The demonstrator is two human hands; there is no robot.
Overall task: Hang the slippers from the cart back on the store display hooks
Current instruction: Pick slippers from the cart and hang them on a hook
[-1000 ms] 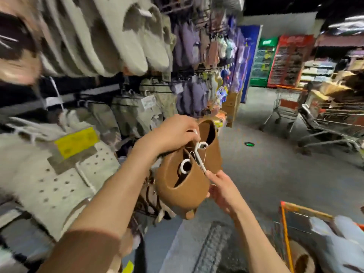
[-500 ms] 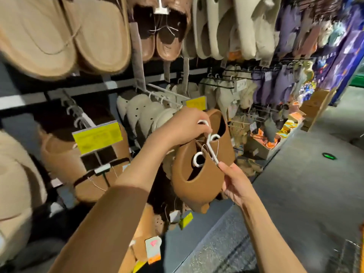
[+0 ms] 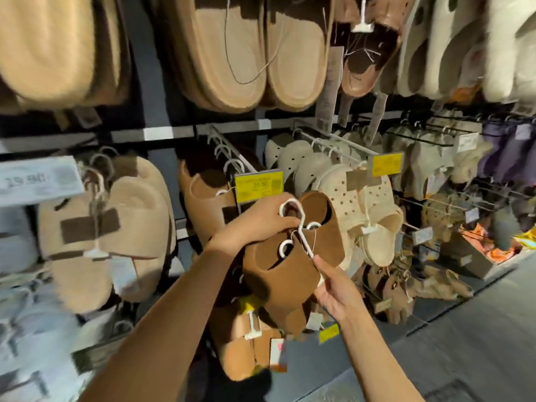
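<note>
The pair of brown slippers (image 3: 293, 256) is held up in front of the display rack (image 3: 168, 132), no longer against the open aisle and the cart that filled the view a second ago; the view has been swung fully onto the wall of hanging footwear, so the carrying step can be judged finished and the hanging step begun. The left hand (image 3: 261, 221) is curled over the top of the pair, with the stem just under the white plastic hanger hook (image 3: 291, 208) pinched between its fingers. The right hand (image 3: 333, 288) is loosely curled at the lower end of the hanger, which is pinched between thumb and fingertip, the rest of the palm being turned open. The hook is now raised just below and to the right of the yellow price tag (image 3: 259, 185) at the outer end of a display hook (image 3: 232, 153), on which matching tan slippers (image 3: 207, 207) already hang; the hanger hook is not yet on the rod. Half a second ago the same tag sat well to the left of the pair, so the gap has been closed. It is judged that the hanger must next be lifted over the tagged end and slid back along the rod. A second yellow tag (image 3: 387, 166) marks the neighbouring rod of cream perforated clogs (image 3: 348, 195), which could be taken by mistake.
</note>
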